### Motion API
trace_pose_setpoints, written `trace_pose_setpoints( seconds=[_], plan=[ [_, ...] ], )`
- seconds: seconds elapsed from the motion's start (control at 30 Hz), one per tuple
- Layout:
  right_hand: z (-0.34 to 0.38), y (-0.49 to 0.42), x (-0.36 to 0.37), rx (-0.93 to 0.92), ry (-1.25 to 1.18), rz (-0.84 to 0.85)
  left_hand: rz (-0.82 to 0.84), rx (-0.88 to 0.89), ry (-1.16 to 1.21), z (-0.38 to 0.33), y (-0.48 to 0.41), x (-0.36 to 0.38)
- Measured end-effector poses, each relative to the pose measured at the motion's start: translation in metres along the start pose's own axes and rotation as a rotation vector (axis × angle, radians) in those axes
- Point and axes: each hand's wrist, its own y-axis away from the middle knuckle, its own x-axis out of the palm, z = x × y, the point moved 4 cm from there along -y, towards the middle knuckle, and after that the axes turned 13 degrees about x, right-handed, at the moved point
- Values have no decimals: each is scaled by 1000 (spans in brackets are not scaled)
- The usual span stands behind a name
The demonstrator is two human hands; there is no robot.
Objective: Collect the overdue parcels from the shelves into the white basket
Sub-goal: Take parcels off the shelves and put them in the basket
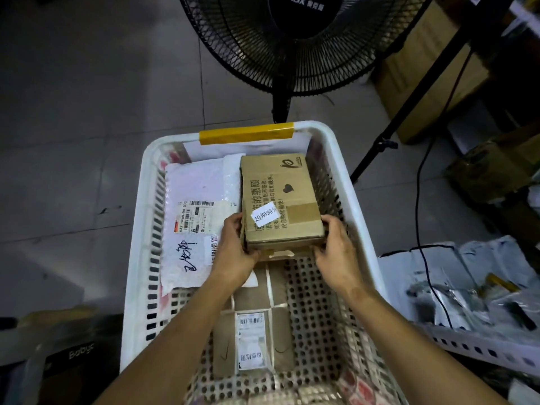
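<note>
- You work in dim, flat light; the white basket [136, 229] rim is your brightest patch;
- Your corners darken and bend; the grey bags [438, 273] at right smear.

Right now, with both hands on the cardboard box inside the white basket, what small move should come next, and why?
Probably set the cardboard box down flat and let go. The left hand and right hand grip its near corners, and it is already inside the white basket, at the far right, beside the white mailer.
</note>
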Motion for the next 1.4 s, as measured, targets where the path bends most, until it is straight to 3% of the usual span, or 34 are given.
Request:
trace_pose_setpoints(
  seconds=[0.4, 0.73, 1.1, 1.4],
  plan=[
    [-29, -41, 33, 10, -68, -91, 12, 20, -238, 9, -33, 31],
    [-7, -36, 23, 33, 166, 22, 198, -4, -277, -2, -34, 14],
    [68, -11, -57, 15, 419, 185, 293, 29, -614, -102, -11, -35],
    [147, 84, -148, -132, 583, 241, 266, 41, -781, -217, 65, -106]
  ],
)
